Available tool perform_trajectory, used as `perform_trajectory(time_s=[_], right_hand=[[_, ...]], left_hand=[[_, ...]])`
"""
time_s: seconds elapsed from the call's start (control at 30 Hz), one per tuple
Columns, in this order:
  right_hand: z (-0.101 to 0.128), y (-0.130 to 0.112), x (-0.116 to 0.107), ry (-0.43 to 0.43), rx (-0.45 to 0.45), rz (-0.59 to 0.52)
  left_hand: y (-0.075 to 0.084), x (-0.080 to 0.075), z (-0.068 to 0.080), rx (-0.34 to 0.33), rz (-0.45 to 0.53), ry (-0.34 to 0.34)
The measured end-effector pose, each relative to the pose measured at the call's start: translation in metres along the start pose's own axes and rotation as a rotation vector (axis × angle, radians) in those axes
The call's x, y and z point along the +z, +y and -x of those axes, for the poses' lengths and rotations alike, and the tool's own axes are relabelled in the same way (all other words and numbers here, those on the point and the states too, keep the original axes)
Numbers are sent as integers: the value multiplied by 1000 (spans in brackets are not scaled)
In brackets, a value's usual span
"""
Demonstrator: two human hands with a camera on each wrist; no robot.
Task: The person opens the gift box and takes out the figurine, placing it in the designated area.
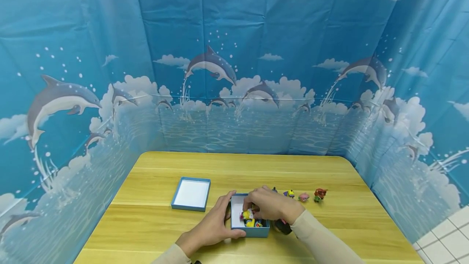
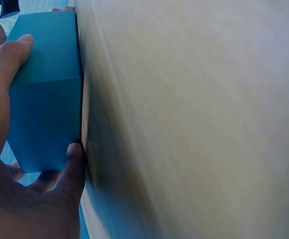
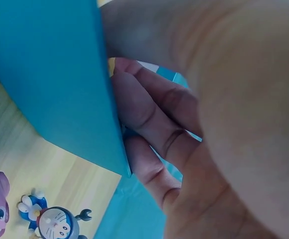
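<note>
While toys [image 1: 303,196] flank the box [image 1: 253,231], a lid [image 1: 191,193] lies apart.

No readable text, label, brand or number shows in any view.

A blue lid [image 1: 191,193] with a white inside lay upturned on the wooden bench [image 1: 154,223], near its middle. A row of small toy figures stood further right: a yellow one [image 1: 291,193], a pink one [image 1: 303,196] and a brown one [image 1: 320,193]. A blue dolphin curtain [image 1: 234,64] stood behind the bench.
</note>
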State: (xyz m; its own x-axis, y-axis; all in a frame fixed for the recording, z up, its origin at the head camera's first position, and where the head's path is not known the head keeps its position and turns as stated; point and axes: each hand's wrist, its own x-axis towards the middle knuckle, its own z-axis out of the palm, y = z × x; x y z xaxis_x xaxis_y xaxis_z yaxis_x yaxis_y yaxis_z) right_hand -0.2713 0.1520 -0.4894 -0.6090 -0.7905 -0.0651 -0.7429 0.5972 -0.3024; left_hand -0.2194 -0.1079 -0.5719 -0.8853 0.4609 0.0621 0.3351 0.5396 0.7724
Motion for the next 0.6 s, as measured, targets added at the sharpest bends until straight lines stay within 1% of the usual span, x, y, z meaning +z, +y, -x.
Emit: perform_trajectory(time_s=[0.23,0.47,0.6], right_hand=[[2,2,1,27,-33,-10],[3,4,3,38,-21,-9],[5,5,5,48,-32,-12]], left_hand=[[1,-1,0,3,-9,-3],[2,-1,0,6,-13,1],[3,-1,1,6,-15,1]])
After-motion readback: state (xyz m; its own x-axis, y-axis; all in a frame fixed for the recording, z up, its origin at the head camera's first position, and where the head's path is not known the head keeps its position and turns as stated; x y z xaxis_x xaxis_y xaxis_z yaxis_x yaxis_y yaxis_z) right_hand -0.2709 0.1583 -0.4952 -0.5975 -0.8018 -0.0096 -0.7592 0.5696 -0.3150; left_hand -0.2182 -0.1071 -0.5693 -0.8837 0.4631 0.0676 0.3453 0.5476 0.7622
